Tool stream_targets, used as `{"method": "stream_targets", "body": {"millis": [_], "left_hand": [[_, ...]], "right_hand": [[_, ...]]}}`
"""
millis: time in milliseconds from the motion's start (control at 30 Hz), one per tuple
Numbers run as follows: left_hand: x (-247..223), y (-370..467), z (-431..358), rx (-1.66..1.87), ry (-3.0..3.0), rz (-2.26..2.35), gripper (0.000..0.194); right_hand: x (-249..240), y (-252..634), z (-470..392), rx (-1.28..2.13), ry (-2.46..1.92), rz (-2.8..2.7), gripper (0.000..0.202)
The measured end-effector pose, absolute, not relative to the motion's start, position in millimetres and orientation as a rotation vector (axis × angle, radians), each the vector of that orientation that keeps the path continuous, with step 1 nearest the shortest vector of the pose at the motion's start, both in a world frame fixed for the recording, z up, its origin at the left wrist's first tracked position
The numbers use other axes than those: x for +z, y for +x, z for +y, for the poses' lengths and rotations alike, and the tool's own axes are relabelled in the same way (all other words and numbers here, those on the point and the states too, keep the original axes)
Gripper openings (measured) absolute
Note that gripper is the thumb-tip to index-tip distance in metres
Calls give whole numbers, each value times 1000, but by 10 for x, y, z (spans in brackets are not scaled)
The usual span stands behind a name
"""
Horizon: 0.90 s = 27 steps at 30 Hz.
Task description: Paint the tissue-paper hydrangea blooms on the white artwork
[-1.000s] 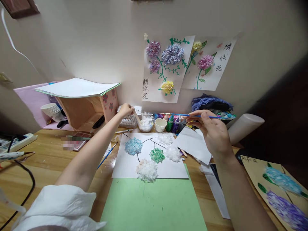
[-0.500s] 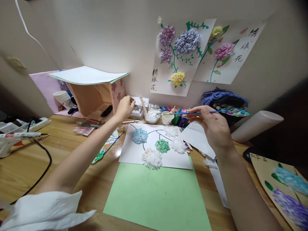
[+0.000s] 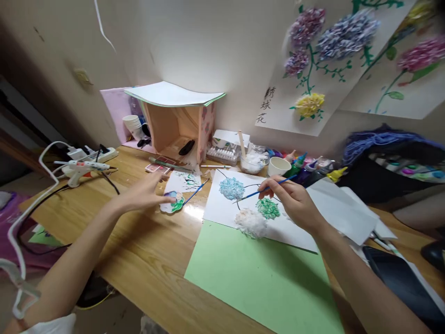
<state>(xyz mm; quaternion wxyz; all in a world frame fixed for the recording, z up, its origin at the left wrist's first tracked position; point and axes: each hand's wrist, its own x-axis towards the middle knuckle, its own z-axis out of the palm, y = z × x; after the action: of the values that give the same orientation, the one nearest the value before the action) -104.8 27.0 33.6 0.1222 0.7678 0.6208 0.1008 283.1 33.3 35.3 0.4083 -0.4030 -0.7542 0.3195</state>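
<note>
We held a blue paintbrush (image 3: 253, 194) pinched in our right hand (image 3: 292, 199), its tip over the white paper (image 3: 213, 208), between the ruffled light-blue flower (image 3: 232, 189) and the white one (image 3: 251, 223); our left hand (image 3: 146, 192) was open, fingers loosely spread, by the green-smeared palette (image 3: 170, 208) on the bench (image 3: 146, 260); we could not tell whether they touched. Our paper overlapped a green sheet (image 3: 257, 278).

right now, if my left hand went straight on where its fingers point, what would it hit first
Your left hand would likely meet the flat pink case first, though the hand's height is unclear.
</note>
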Motion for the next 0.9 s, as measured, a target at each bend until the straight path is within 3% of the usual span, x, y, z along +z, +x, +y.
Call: {"method": "stream_targets", "body": {"millis": [100,500,900], "left_hand": [[129,-1132,105,215,2257,1814,90],[-127,-1062,75,244,2200,1818,75],[-95,-580,357,774,1937,1540,76]], "right_hand": [[402,2687,352,823,-993,-1947,35],[592,2523,295,780,-923,-1925,30],[546,2844,270,708,-1019,-1758,33]]}}
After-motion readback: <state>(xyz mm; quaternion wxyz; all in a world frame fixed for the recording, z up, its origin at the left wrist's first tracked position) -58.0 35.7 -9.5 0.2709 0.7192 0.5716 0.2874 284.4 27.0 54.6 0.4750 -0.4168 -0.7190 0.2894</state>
